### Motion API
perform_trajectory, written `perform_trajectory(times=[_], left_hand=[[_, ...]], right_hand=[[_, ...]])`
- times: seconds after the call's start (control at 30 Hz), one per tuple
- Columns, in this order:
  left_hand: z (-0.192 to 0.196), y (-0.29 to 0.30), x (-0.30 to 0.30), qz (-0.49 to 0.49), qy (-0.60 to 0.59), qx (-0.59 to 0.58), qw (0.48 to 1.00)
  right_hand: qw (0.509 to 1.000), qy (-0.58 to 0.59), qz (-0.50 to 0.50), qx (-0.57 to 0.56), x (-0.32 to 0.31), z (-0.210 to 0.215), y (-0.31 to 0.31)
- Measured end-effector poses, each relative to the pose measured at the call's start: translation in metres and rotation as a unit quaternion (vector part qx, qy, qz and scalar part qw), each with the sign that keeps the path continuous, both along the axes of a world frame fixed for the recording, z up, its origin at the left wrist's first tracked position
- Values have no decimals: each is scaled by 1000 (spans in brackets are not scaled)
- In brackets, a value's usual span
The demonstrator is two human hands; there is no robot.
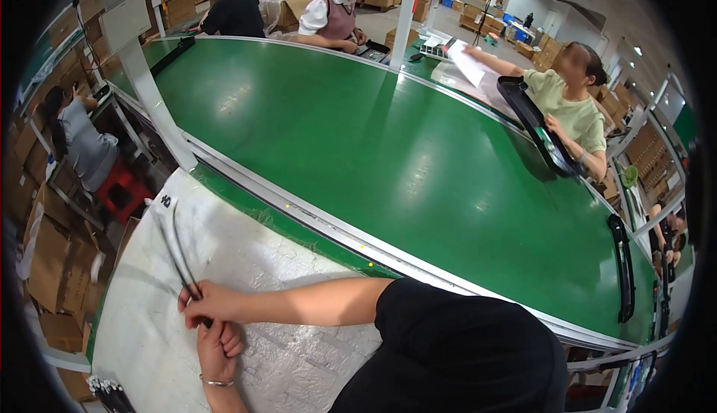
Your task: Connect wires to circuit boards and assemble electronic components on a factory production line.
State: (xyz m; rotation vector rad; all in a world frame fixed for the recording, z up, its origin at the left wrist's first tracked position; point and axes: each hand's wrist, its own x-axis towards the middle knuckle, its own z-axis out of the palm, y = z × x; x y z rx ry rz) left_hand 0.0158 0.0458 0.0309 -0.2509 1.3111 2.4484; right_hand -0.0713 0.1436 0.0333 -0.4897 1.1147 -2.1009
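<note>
Just above the padded white work surface (299, 264), my right hand (213, 302) is closed around a thin dark cable (183, 264). Two strands of it run up from the fingers toward the far left corner of the surface. Right below, my left hand (219, 344), with a bracelet at the wrist, has its fingers curled closed against a dark piece at the near end of the cable. The two hands touch, and they hide that end. A small black piece (166, 201) lies by the far tips of the strands.
Beyond a metal rail (299, 211) runs a green conveyor belt (321, 137). A long black part (621, 267) rests at its right end. A person across the belt holds a black tray-like housing (534, 122). White-tipped cables (108, 390) lie bundled at the lower left.
</note>
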Motion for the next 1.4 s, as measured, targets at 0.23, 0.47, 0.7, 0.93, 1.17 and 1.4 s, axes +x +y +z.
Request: perform_trajectory(times=[0.23, 0.47, 0.7, 0.93, 1.17, 1.4], left_hand=[[13, 20, -5, 21, 5, -93, 995], [20, -9, 15, 47, 27, -67, 996], [6, -17, -4, 124, 173, -552, 806], [-7, -48, 12, 129, 170, -765, 607], [-1, -50, -6, 74, 195, -772, 600], [-4, -73, -1, 90, 155, -771, 612]], right_hand=[[1000, 11, 13, -11, -18, 29, 23], [987, 146, 60, 35, -11, 43, -14], [898, 287, -280, 183, -57, -1, 39], [640, 699, -319, 8, 9, 259, 7], [413, 849, -300, -137, 60, 496, -138], [403, 833, -278, 256, 75, 574, -282]])
